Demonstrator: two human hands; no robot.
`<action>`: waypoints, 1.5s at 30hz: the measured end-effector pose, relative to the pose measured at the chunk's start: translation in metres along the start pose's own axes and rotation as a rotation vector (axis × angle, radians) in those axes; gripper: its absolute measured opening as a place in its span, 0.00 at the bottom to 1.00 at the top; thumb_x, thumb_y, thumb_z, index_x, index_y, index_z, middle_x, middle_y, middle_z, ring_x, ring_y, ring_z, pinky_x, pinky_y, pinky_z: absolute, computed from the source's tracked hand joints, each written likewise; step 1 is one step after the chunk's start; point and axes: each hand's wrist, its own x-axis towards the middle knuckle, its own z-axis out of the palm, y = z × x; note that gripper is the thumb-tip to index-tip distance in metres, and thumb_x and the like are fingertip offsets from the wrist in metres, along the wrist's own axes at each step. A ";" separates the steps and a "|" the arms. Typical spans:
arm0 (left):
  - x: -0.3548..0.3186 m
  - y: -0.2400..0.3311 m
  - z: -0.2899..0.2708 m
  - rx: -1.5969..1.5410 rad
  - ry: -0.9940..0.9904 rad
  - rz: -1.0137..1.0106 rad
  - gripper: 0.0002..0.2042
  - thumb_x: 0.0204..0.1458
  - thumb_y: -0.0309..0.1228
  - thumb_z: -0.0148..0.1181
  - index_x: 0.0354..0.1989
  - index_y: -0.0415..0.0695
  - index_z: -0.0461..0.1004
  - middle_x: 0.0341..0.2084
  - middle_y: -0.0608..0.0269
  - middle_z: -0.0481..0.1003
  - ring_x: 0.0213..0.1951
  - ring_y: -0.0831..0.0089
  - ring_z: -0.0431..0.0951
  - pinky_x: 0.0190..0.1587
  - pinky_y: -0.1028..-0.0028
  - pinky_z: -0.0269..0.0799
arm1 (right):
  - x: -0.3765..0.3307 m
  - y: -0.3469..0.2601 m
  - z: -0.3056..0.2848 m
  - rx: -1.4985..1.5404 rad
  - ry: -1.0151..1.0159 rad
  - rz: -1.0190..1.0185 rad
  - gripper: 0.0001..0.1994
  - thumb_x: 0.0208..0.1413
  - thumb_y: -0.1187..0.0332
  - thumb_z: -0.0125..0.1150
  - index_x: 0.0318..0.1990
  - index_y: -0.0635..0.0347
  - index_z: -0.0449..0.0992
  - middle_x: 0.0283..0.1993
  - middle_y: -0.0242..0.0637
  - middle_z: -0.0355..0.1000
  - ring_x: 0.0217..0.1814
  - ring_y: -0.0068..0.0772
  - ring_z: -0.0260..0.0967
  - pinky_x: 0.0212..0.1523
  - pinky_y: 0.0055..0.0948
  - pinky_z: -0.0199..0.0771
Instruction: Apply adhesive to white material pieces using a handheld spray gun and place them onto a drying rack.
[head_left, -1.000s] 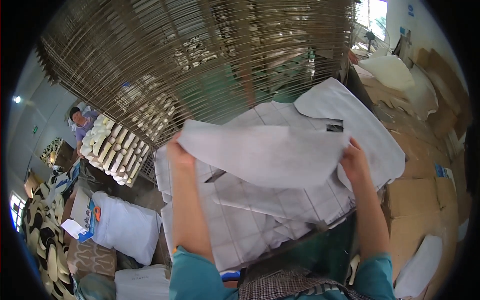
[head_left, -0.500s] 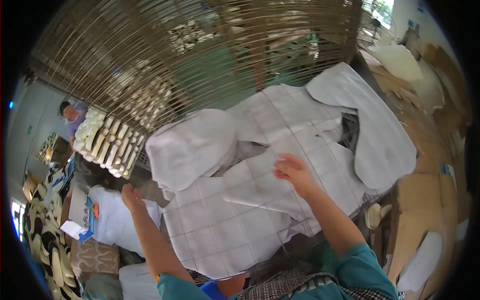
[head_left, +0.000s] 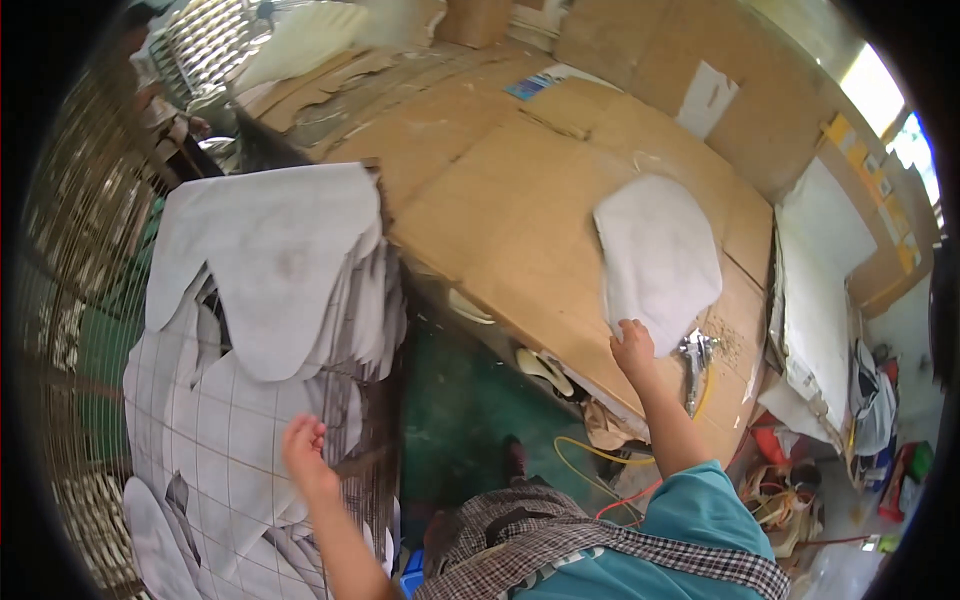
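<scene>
On the cardboard-covered table (head_left: pixel 480 190) lies a white, soft-looking sheet piece (head_left: pixel 665 250) with a rounded outline. My right hand (head_left: pixel 633 350) is at its near-left edge, the fingers bent and closed on the rim. A metal spray gun (head_left: pixel 693 365) with a yellow hose lies just right of that hand. My left hand (head_left: pixel 310 460) hovers over the wire rack (head_left: pixel 235 430) on the left, fingers loosely curled and somewhat apart, nothing in them. Stacked on and between the rack's wire layers are several cut white sheets (head_left: pixel 290 260), the top one overhanging the side.
A green floor (head_left: pixel 450 400) shows between rack and table. Pale shoe-shaped pieces (head_left: pixel 545 372) sit under the table's edge. Yellow and red hoses (head_left: pixel 600 455) run near my apron. Cardboard walls (head_left: pixel 690 90) back the table. Another person (head_left: pixel 165 110) stands at the far left.
My view has swung right, from the rack to the table. My right hand has gone from above the rack's sheets to the white piece on the table. The left hand stays empty.
</scene>
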 end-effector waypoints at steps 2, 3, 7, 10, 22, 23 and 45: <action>-0.019 -0.014 0.091 0.138 -0.062 -0.055 0.09 0.44 0.22 0.54 0.36 0.39 0.71 0.28 0.62 0.72 0.31 0.73 0.72 0.35 0.77 0.68 | -0.001 0.035 -0.005 -0.165 -0.033 0.033 0.10 0.36 0.73 0.56 0.31 0.62 0.69 0.33 0.43 0.66 0.39 0.46 0.64 0.35 0.40 0.69; -0.036 -0.010 0.133 -0.059 -0.177 -0.248 0.08 0.44 0.22 0.54 0.35 0.39 0.71 0.27 0.63 0.72 0.29 0.75 0.72 0.34 0.78 0.68 | -0.002 0.053 -0.004 -0.162 -0.038 0.057 0.10 0.36 0.73 0.56 0.31 0.62 0.69 0.33 0.43 0.66 0.39 0.46 0.64 0.35 0.40 0.69; -0.092 -0.048 0.222 0.231 -0.537 -0.213 0.08 0.46 0.24 0.56 0.36 0.39 0.72 0.27 0.63 0.73 0.28 0.77 0.73 0.31 0.81 0.68 | 0.011 0.082 0.001 -0.056 -0.013 -0.078 0.06 0.38 0.73 0.55 0.27 0.61 0.69 0.29 0.41 0.66 0.35 0.44 0.65 0.33 0.39 0.69; -0.135 -0.064 0.269 0.131 -0.750 -0.514 0.10 0.46 0.26 0.56 0.37 0.39 0.71 0.29 0.62 0.74 0.30 0.76 0.73 0.33 0.80 0.69 | 0.016 0.083 -0.008 0.111 -0.005 -0.047 0.03 0.39 0.73 0.54 0.24 0.60 0.70 0.26 0.41 0.65 0.32 0.43 0.66 0.31 0.38 0.68; -0.184 -0.143 0.273 -0.179 -0.535 -0.760 0.19 0.41 0.16 0.51 0.45 0.38 0.66 0.40 0.58 0.71 0.42 0.64 0.72 0.46 0.66 0.69 | 0.057 0.099 -0.017 0.415 0.128 0.211 0.20 0.40 0.68 0.62 0.44 0.61 0.69 0.42 0.46 0.68 0.43 0.43 0.66 0.43 0.35 0.67; -0.185 -0.142 0.276 -0.195 -0.534 -0.759 0.19 0.41 0.16 0.51 0.45 0.38 0.66 0.40 0.58 0.71 0.42 0.64 0.72 0.46 0.66 0.69 | 0.068 0.155 -0.010 0.168 0.275 0.221 0.26 0.41 0.67 0.62 0.50 0.64 0.64 0.48 0.50 0.64 0.50 0.47 0.61 0.51 0.37 0.62; -0.065 0.185 -0.138 -0.303 -0.133 -0.096 0.16 0.34 0.24 0.56 0.37 0.38 0.68 0.31 0.60 0.71 0.35 0.66 0.72 0.35 0.63 0.69 | -0.028 -0.256 -0.105 1.762 -0.644 0.058 0.04 0.52 0.75 0.50 0.35 0.60 0.68 0.34 0.33 0.69 0.35 0.23 0.66 0.39 0.21 0.67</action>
